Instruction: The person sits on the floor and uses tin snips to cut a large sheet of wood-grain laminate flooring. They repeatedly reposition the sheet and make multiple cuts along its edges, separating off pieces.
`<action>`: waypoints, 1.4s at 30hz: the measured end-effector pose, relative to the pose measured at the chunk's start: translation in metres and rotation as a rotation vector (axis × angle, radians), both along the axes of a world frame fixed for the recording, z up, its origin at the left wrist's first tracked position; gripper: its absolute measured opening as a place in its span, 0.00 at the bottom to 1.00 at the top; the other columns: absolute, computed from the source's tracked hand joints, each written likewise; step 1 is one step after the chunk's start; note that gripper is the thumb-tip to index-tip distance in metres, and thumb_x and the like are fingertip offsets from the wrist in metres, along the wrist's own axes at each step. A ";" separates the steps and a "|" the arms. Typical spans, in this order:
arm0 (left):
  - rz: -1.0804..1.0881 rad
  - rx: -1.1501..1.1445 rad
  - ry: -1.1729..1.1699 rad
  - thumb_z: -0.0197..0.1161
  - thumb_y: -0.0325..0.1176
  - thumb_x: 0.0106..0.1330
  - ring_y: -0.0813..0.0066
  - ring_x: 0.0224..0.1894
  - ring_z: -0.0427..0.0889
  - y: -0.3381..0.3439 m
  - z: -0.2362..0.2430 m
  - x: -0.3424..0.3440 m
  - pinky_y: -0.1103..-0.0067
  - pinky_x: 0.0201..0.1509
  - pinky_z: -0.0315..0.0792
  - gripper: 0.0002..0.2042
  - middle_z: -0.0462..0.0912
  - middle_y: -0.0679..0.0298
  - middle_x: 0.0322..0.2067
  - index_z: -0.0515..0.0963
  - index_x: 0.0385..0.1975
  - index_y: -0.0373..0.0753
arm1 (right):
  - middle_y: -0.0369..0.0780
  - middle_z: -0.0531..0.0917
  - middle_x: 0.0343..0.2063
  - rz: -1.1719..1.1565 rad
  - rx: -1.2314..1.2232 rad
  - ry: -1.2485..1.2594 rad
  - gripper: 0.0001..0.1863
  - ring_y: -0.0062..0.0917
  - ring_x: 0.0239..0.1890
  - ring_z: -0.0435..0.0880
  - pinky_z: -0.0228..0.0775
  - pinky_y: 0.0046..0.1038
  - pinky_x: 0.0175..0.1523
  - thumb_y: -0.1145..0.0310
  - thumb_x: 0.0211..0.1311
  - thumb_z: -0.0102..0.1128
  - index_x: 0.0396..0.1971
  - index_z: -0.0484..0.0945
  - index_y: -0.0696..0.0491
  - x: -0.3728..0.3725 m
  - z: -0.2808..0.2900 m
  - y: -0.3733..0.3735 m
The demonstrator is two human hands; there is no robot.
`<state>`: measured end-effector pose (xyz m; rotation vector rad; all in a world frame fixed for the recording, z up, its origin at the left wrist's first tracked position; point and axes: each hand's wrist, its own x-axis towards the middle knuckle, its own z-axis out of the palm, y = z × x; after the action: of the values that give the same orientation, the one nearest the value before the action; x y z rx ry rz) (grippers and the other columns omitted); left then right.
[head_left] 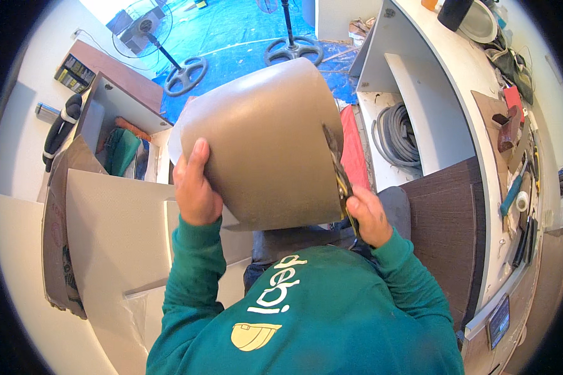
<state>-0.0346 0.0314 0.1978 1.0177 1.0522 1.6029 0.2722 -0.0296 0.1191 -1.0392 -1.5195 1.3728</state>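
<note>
A bent brown sheet (263, 150), smooth and curled over into a wide arch, is held up in front of my body. Its left edge is gripped by my left hand (197, 187), with the thumb on the outer face and the other fingers mostly hidden behind. At the right edge, my right hand (370, 215) is closed round a pair of snips (336, 164) with dark blades and yellow-and-black handles. The blades point up along the sheet's edge; whether they bite into it I cannot tell.
Open cabinet carcasses flank me, one holding a coiled grey hose (397, 139), the other a green cloth (122, 150). Hand tools, including a teal-handled one (511, 195), lie along the right-hand white top. Fan stands (185, 76) rest on the blue floor sheet (231, 37) ahead.
</note>
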 end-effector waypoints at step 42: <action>0.026 -0.175 -0.232 0.54 0.38 0.77 0.65 0.55 0.82 -0.026 -0.027 -0.031 0.70 0.61 0.74 0.19 0.82 0.55 0.53 0.74 0.58 0.29 | 0.45 0.77 0.56 0.125 -0.325 0.276 0.57 0.29 0.58 0.77 0.69 0.32 0.65 0.49 0.44 0.84 0.69 0.61 0.61 -0.013 0.157 -0.019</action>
<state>-0.0659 0.0052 0.1713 0.6864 1.0291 1.5758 0.2595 -0.0489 0.2763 -0.9096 -1.2000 1.8136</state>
